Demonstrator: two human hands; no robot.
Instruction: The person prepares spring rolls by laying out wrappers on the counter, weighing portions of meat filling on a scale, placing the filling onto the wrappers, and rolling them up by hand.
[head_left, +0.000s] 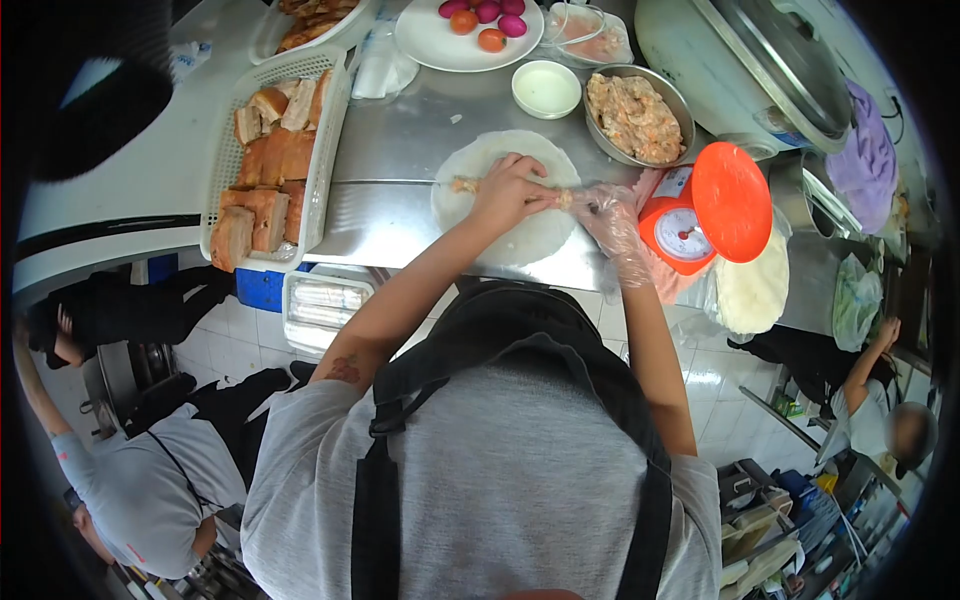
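A round, thin white wrapper (pixel 505 240) lies flat on the steel counter. Across its middle runs a narrow line of orange-pink filling (pixel 463 186). My bare left hand (pixel 512 188) rests over the wrapper, its fingers bent and together at the filling; what they pinch, if anything, is hidden. My right hand (pixel 608 215), in a clear plastic glove, is at the wrapper's right edge, with its fingers closed around the right end of the filling. A metal bowl of minced filling (pixel 640 115) stands behind my right hand.
A red scale (pixel 683 235) stands right of my right hand. At the left is a white basket of cooked meat (pixel 268 165). Behind are a small white bowl (pixel 546 90), a plate of eggs (pixel 470 48) and a large lidded pot (pixel 690 60). Other people are at both sides.
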